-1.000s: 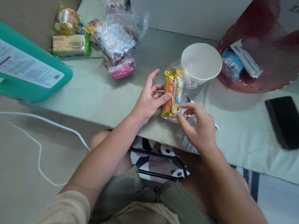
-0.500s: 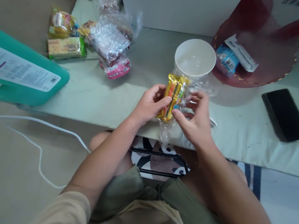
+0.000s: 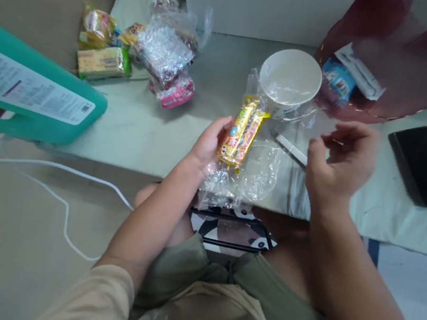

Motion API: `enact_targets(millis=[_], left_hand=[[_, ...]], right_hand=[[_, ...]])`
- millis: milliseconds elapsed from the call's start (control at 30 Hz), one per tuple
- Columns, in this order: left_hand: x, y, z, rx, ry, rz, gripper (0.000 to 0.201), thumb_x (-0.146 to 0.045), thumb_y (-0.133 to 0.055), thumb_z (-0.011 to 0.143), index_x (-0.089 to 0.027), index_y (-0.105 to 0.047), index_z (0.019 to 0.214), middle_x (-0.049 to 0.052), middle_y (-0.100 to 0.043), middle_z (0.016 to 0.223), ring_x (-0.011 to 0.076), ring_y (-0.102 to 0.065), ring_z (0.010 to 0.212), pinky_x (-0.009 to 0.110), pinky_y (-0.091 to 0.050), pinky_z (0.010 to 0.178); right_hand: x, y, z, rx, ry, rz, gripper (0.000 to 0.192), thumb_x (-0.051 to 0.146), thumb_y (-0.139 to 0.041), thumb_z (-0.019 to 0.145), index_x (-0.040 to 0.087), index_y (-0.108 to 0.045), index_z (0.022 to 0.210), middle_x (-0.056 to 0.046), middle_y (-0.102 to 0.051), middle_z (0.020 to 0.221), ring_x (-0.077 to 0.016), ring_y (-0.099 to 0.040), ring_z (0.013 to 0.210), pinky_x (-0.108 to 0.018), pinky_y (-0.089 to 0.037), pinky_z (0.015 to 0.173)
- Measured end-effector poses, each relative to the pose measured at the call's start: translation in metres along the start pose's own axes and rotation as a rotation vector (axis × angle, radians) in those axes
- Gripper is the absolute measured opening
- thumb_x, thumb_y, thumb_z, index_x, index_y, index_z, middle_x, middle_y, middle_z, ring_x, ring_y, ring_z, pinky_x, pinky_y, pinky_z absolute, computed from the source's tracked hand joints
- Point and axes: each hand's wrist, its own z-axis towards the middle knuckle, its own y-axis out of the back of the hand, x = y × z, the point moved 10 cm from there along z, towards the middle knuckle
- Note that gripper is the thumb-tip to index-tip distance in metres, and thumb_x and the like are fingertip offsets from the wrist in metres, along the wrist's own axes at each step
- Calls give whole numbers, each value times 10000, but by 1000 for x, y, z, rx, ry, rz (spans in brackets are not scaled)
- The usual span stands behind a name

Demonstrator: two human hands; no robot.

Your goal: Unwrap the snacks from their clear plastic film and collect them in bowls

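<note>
The left hand point(image 3: 206, 145) grips a yellow snack packet point(image 3: 241, 131), held tilted above the near edge of the bench point(image 3: 154, 129), thumb pressed on its lower end. Clear plastic wrap point(image 3: 253, 174) hangs crumpled below and beside the packet, spilling over the bench edge toward the lap. The right hand point(image 3: 341, 160) is up and off to the side, well apart from the packet, fingers loosely curled and holding nothing. Between the two hands a small white stick-like item point(image 3: 290, 149) lies flat on the bench. Just behind the packet stands a white paper bowl point(image 3: 290, 80), upright, with more clear film at its base. Far left, a heap of wrapped snacks point(image 3: 141, 53); far right, a dark phone point(image 3: 425, 165) lying flat; a teal container point(image 3: 26, 94) juts in at the left.
</note>
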Motion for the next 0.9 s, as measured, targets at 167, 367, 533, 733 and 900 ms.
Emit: enact_targets(millis=[167, 367, 533, 733, 900], left_hand=[[-2, -18, -7, 25, -110, 170, 388, -544, -626, 951, -172, -734, 979, 57, -765, 830, 205, -753, 830, 311, -596, 745], [-16, -23, -14, -5, -318, 530, 420, -544, -550, 996, -185, -661, 809, 24, -691, 751, 137, -632, 711, 262, -490, 676], [-45, -29, -39, -186, -623, 1042, 444, -418, -454, 1044, -203, -615, 691, 26, -604, 656, 153, -547, 648, 314, -438, 686], [-52, -27, -44, -174, -682, 983, 228, -319, -571, 977, -195, -706, 841, 19, -670, 770, 145, -593, 722, 294, -459, 719], [-43, -6, -23, -150, -435, 378, 224, -272, -603, 954, -197, -616, 743, -21, -579, 677, 100, -536, 614, 234, -447, 619]], right_hand=[[-9, -57, -31, 408, -308, 217, 301, 342, -665, 843, 242, -584, 1116, -38, -642, 1001, -146, -660, 770, -311, -591, 642], [-33, -100, -67, 670, -696, 427, 431, 432, -676, 824, 264, -544, 1199, -78, -664, 1188, -221, -691, 982, -378, -627, 769], [-30, -107, -68, 635, -669, 507, 634, 488, -809, 716, 268, -497, 1222, -101, -674, 1269, -284, -665, 1185, -466, -561, 1036], [-22, -114, -71, 601, -733, 640, 711, 434, -928, 603, 274, -510, 1156, -73, -710, 1215, -290, -680, 1157, -491, -539, 1076], [-9, -118, -78, 608, -879, 900, 614, 446, -924, 586, 271, -581, 1064, -33, -752, 1086, -272, -716, 1046, -467, -606, 949]])
